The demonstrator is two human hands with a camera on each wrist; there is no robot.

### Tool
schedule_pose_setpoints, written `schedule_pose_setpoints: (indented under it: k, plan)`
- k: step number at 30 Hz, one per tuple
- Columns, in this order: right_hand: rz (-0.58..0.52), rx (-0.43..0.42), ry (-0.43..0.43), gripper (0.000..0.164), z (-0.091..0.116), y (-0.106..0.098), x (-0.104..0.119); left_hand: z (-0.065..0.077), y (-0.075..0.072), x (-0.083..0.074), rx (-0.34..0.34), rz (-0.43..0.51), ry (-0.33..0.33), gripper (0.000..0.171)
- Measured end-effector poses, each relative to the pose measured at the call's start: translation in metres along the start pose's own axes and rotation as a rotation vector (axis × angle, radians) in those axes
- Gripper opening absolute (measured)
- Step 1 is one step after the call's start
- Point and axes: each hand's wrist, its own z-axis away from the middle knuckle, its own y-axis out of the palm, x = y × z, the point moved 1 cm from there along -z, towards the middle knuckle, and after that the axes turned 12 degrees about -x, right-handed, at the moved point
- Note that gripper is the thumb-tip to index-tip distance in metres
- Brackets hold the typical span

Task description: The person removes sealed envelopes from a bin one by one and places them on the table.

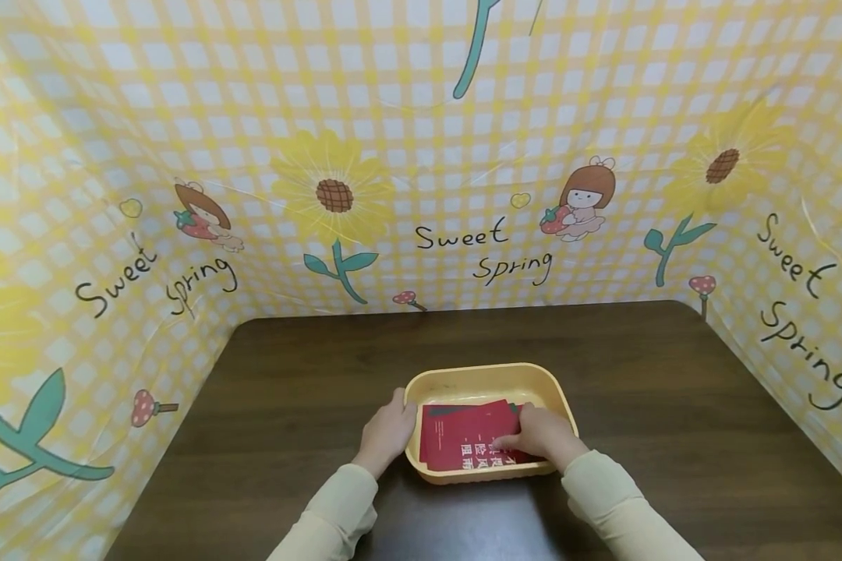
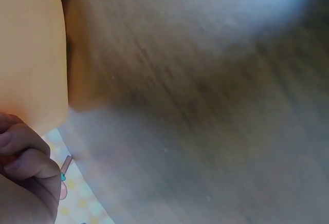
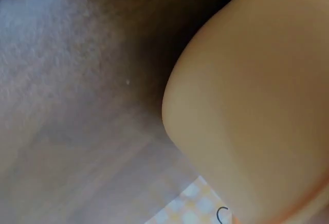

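A yellow plastic tray (image 1: 487,380) with rounded corners sits on the table. Inside it lie flat red printed cards (image 1: 456,436), overlapping, with white Chinese characters on the top one and a bit of dark green showing at the back edge. My left hand (image 1: 387,431) grips the tray's left rim; in the left wrist view its curled fingers (image 2: 33,162) are at the tray wall (image 2: 31,44). Reaching over the tray's right side, my right hand (image 1: 547,436) pinches the cards at their right end, thumb on top. In the right wrist view the tray wall (image 3: 247,100) hides the right hand.
Dark brown wooden table (image 1: 309,374) extends around the tray. A yellow checked cloth (image 1: 421,179) with sunflowers and "Sweet Spring" lettering hangs behind and along both sides of the table.
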Motion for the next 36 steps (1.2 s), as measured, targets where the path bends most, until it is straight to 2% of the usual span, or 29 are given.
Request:
schedule_pose_setpoints:
  k: [3,9,16,23,27,30,34,36]
  plan:
    - [0.003,0.008,0.029,0.062,0.001,0.003,-0.001,0.005,-0.003,-0.001,0.006,0.014,0.004,0.041]
    - [-0.050,-0.012,0.047,0.067,0.001,0.008,-0.004,0.010,-0.004,-0.002,-0.024,0.006,0.031,0.037]
    - [-0.122,-0.044,-0.005,0.059,0.000,0.010,-0.006,0.010,0.005,0.001,-0.027,0.001,0.030,0.036]
    - [-0.146,-0.020,0.004,0.065,-0.007,0.014,-0.001,0.013,0.003,0.005,-0.056,0.002,-0.024,0.043]
    - [-0.192,-0.043,0.016,0.067,-0.008,0.015,0.000,0.013,0.001,0.005,-0.027,0.006,-0.060,0.049]
    - [-0.214,-0.070,0.032,0.062,-0.008,0.013,-0.002,0.013,0.001,0.001,-0.007,-0.019,-0.084,0.053]
    - [-0.200,-0.099,0.025,0.053,-0.005,0.013,-0.003,0.014,-0.001,-0.006,0.009,-0.079,-0.084,0.064]
    - [-0.193,-0.097,0.011,0.050,-0.004,0.014,-0.003,0.016,-0.002,-0.010,0.009,-0.115,-0.084,0.065]
